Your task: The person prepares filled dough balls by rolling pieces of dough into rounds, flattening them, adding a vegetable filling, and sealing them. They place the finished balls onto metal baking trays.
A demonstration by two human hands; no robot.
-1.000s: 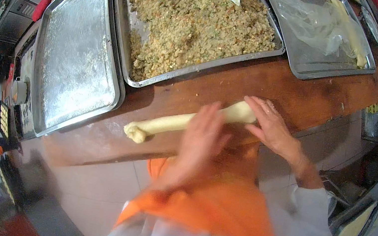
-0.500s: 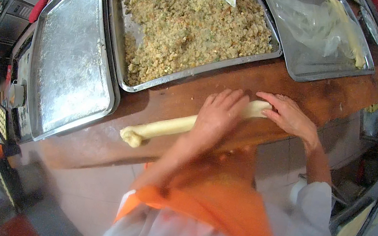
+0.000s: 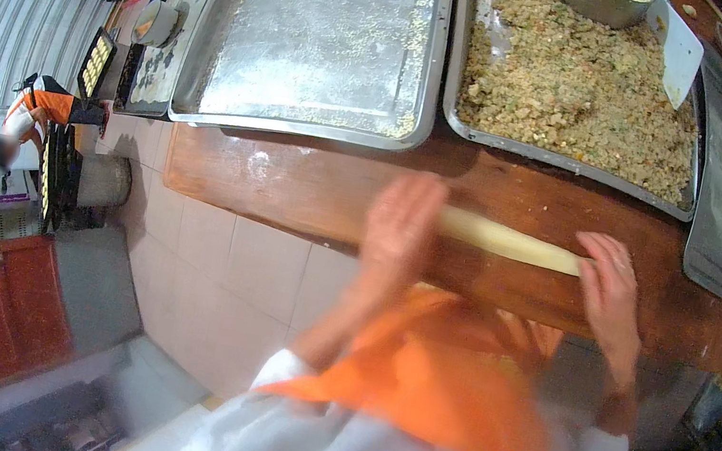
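Dough rope (image 3: 508, 242) lies across the wooden board (image 3: 291, 184) at centre frame, now straighter than half a second ago. Left hand (image 3: 399, 227) and right hand (image 3: 607, 283) press flat and open-palmed on it. Beyond, a bare metal tray (image 3: 317, 34) and a tray of crumbly filling (image 3: 586, 101) sit at top; no labels legible.

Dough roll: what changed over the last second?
Both hands slid apart along the dough roll: left hand now covers its left end, right hand its right end. The view swung left. Nothing gripped or released. Filling tray and empty tray unchanged.
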